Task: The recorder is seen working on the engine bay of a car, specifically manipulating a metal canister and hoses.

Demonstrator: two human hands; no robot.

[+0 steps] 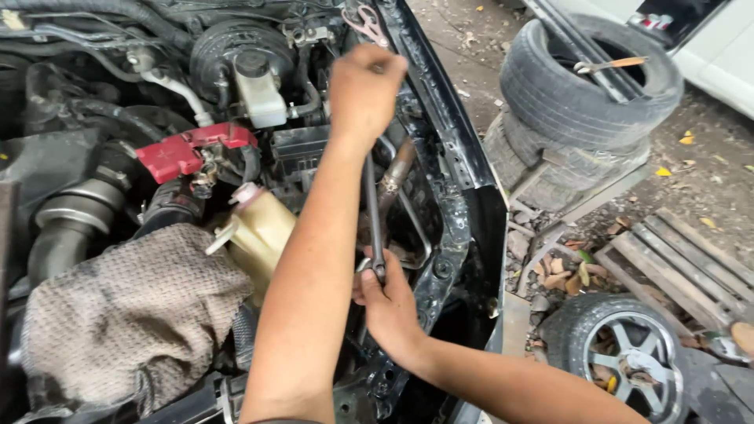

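Engine bay (236, 157) open, a brown cloth (118, 306) lying at its 8 o'clock. Stacked tyres (581, 102) stand on the ground at 2 o'clock. Left hand (363, 90) grips the long metal wrench (374, 212) at its upper end, fingers wrapped tight; right hand (389, 302) fingers clasp its lower end at 6 o'clock.

Wrench (375, 220) ends hidden inside both hands

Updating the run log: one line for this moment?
left hand: gripping top of long wrench | right hand: gripping its lower end | place: engine bay, by fender edge
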